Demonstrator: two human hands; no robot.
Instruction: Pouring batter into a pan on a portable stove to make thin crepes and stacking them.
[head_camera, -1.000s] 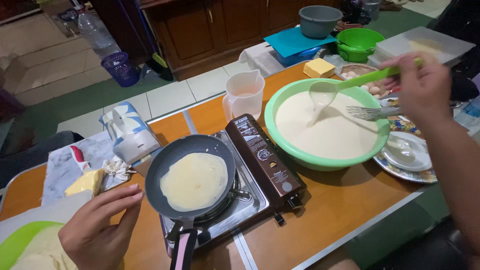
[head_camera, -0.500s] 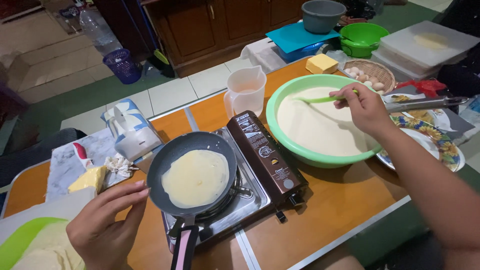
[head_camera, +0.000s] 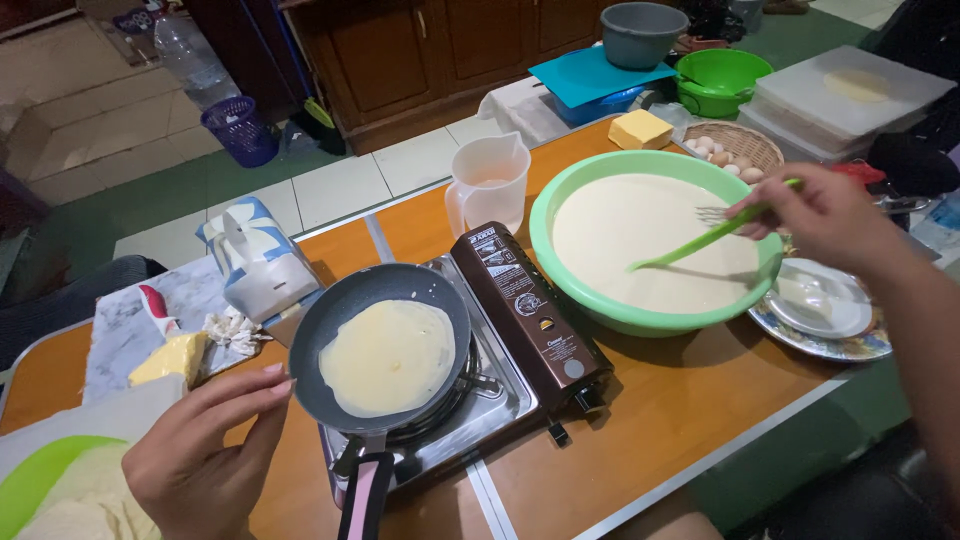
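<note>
From the head view, an orange worktop (head_camera: 690, 400) stands over a floor of green and pale tiles, with dark wooden cabinets (head_camera: 400, 60) behind. A portable gas stove (head_camera: 480, 380) carries a dark frying pan (head_camera: 380, 345) holding a thin pale crepe (head_camera: 388, 357). The large green bowl (head_camera: 600, 310) is filled with pale batter (smooth, nearly to the rim). The right hand (head_camera: 815, 215) has its fingers clamped on a green ladle (head_camera: 705, 240) dipped in the batter. The left hand (head_camera: 205, 455) hovers beside the pan, fingers loosely apart, holding nothing. A plastic measuring jug (head_camera: 490, 185) stands behind the stove.
</note>
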